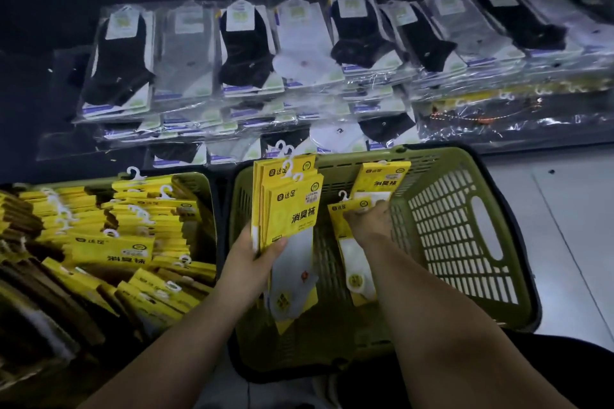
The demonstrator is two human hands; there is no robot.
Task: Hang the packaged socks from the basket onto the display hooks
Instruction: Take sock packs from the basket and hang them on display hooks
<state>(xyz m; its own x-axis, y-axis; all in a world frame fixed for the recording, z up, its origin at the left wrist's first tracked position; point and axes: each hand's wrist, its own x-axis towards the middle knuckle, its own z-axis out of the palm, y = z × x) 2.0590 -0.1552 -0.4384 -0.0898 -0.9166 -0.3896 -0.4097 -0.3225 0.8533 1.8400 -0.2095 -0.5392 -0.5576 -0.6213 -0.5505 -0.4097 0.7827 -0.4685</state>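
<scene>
My left hand (251, 262) grips a stack of yellow-carded white sock packs (289, 209), held upright over the left part of a green plastic basket (448, 232). Inside that basket my right hand (372, 221) pinches the top of another yellow sock pack (352, 242) lying there. One more yellow pack (380, 181) leans against the basket's far wall. Each pack has a small white plastic hanger hook at its top. The display hooks themselves are hidden behind hanging packs.
A second green basket (196, 181) at the left is heaped with several yellow sock packs (113, 249). Rows of clear-bagged black, grey and white socks (246, 50) hang on the dark wall ahead. Grey floor (564, 226) lies to the right.
</scene>
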